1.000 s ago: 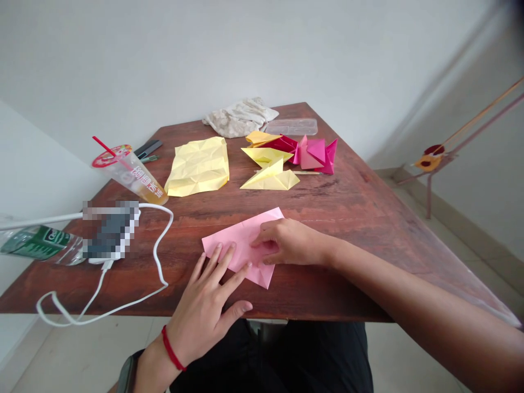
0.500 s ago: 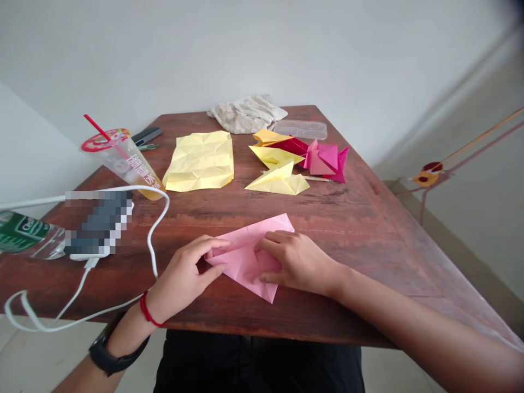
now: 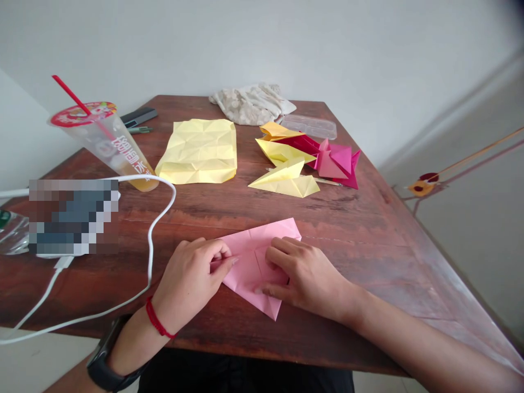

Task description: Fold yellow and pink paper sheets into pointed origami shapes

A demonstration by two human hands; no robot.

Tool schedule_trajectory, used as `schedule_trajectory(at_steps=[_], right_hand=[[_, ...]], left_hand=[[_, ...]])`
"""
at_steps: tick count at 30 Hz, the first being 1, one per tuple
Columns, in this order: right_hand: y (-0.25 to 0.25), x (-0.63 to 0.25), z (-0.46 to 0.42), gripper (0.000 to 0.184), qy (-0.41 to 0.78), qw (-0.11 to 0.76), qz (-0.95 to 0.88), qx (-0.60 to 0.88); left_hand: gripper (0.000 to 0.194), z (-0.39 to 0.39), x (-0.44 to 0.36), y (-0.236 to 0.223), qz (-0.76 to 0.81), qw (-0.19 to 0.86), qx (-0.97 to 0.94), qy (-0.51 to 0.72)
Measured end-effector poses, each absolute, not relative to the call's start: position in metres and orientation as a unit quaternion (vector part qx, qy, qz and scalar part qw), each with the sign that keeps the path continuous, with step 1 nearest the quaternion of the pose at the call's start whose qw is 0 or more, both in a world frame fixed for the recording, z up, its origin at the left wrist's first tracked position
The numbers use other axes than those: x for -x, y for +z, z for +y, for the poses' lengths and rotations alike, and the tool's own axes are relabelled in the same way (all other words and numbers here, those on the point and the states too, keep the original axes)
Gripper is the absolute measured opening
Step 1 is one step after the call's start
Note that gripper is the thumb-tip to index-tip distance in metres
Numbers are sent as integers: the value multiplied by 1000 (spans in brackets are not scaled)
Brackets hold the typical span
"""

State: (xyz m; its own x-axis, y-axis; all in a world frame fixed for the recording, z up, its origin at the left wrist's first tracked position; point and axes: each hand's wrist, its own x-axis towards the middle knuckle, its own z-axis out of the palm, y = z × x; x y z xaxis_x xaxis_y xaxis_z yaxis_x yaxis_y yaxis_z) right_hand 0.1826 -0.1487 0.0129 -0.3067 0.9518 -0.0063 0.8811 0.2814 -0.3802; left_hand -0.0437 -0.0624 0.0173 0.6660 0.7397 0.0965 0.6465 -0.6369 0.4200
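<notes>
A light pink sheet of paper (image 3: 256,254) lies on the wooden table (image 3: 368,234) near its front edge. My left hand (image 3: 192,281) pinches the sheet's left corner with curled fingers. My right hand (image 3: 301,275) rests on the paper's right part, fingers bent and pressing it down. A red cord and a black watch sit on my left wrist.
Behind lie a creased yellow sheet (image 3: 200,153), folded yellow pieces (image 3: 286,180), folded magenta pieces (image 3: 335,161), a cloth (image 3: 251,103) and a clear plastic lid (image 3: 311,126). At left stand a drink cup (image 3: 108,144) with a red straw, a white cable (image 3: 158,218) and a bottle (image 3: 10,234).
My left hand went from lying flat beside the paper to pinching its left corner. The view shifted downward and nearer to the table.
</notes>
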Motion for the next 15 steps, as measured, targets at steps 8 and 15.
schedule_trajectory(at_steps=[8, 15], right_hand=[[12, -186, -151, 31, 162, 126, -819, 535], [6, -188, -158, 41, 122, 133, -844, 505]], left_hand=[[22, -64, 41, 13, 381, 189, -892, 156], [22, -66, 41, 12, 372, 181, -893, 177]])
